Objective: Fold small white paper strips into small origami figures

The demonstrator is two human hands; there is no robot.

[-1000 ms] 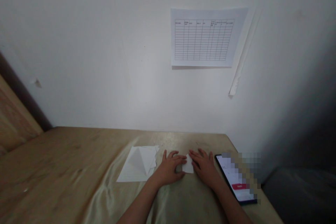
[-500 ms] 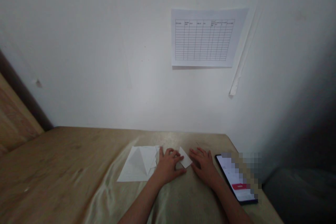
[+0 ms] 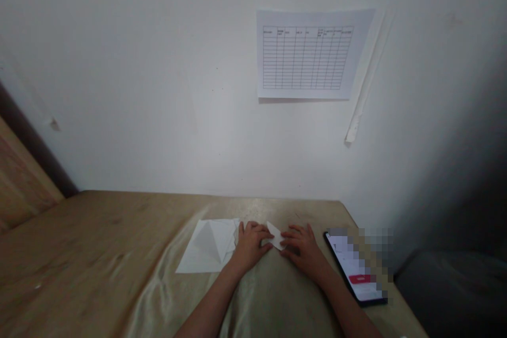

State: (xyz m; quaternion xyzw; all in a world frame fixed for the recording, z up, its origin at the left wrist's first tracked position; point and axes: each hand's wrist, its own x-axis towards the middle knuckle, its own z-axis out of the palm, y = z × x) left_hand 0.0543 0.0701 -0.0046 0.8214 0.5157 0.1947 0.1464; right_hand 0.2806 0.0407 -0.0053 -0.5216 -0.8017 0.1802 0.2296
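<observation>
Paper [image 3: 276, 238]: small white piece, between the two hands, over the near middle of the cloth [image 3: 99, 259]. Far end comes to a point, angled left. Looks folded; layer count too fine to read.

Step in hand reads as working the piece by its edges. To do it well: one hand should anchor, the other adjust. Line up edges and corners before pressing, then run a fingertip along the crease, flat against the cloth. Light pressure, since a piece this small would likely skew or crumple if both hands pull. The cloth has wrinkles to the left, so the smoother patch under the hands is the better base.

Left hand [image 3: 250, 244]: part-closed, fingers curled, thumb and index at the paper's left edge in what looks like a light pinch. Right hand [image 3: 304, 247]: half-curled, fingertips at the paper's right edge, thumb just below them. Can't tell whether it grips or only touches.

Just left of the left hand: a white sheet [image 3: 190, 261], triangular crease, ragged right edge. Right of the right hand, apart from it: phone [image 3: 359, 291], screen lit, partly pixelated. Far side: wall [image 3: 158, 90] with a printed chart [image 3: 304, 58].
</observation>
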